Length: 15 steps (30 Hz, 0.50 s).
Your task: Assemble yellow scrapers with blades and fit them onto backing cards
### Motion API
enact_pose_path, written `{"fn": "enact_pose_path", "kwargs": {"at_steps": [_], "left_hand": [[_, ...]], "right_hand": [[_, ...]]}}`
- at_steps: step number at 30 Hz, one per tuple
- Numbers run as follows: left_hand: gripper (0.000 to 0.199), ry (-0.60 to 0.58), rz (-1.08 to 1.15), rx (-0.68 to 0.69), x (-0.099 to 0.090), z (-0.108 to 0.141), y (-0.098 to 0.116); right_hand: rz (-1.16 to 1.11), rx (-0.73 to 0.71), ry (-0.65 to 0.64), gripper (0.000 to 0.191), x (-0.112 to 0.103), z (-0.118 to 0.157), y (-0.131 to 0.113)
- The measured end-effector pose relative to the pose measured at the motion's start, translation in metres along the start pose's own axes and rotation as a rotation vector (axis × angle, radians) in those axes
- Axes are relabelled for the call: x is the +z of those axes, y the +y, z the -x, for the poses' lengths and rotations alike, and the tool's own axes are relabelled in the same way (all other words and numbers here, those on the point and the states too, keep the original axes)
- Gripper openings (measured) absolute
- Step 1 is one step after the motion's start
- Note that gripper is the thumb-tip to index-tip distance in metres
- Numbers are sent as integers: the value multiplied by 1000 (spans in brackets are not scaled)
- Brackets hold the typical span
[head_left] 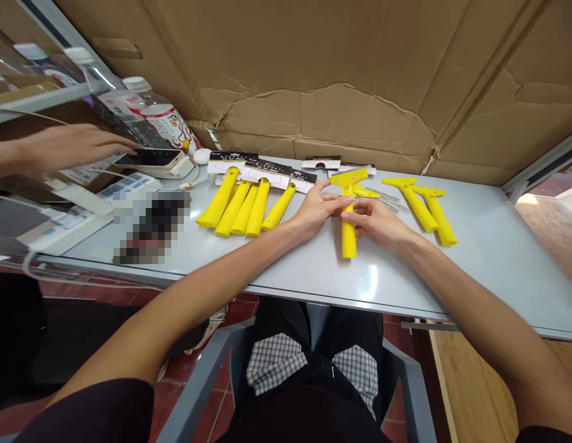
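Both hands hold one yellow scraper [349, 231] upright over the table, its wide head at the top and its handle pointing toward me. My left hand [319, 210] grips it from the left, fingers closed at the neck. From the right, my right hand [377, 220] closes its fingers on the handle. Just behind my right hand lie thin metal blades [393, 202] and a small yellow piece [366, 192]. Two more yellow scrapers [417, 206] rest on the right. Several yellow scrapers [242, 206] with black and white cards [267, 175] lie to the left.
Another person's hand [78, 146] reaches over a phone [159, 159] at the left. Bottles [161, 117], a power strip [129, 184] and cables crowd that side. Cardboard [313, 80] stands behind the table [304, 271]. A blurred-out item [152, 231] lies near the front left edge.
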<state>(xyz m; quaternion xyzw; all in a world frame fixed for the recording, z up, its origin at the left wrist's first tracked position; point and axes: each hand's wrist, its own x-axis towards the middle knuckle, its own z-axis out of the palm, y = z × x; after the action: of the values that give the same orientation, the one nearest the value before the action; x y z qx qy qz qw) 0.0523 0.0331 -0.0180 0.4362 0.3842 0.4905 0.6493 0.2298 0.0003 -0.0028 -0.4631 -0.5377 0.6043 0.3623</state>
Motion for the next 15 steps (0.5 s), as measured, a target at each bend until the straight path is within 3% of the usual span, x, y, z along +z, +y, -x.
{"fn": "enact_pose_path", "kwargs": {"at_steps": [5, 7, 12, 15], "left_hand": [[41, -119, 48, 23, 2, 2, 3], [32, -150, 71, 38, 2, 2, 2], [13, -68, 155, -50, -2, -6, 2], [8, -21, 190, -83, -3, -10, 6]], "right_hand": [[-20, 29, 135, 71, 1, -1, 5], [15, 4, 165, 72, 2, -1, 7], [381, -103, 170, 40, -16, -6, -10], [597, -120, 375, 29, -52, -30, -29]]}}
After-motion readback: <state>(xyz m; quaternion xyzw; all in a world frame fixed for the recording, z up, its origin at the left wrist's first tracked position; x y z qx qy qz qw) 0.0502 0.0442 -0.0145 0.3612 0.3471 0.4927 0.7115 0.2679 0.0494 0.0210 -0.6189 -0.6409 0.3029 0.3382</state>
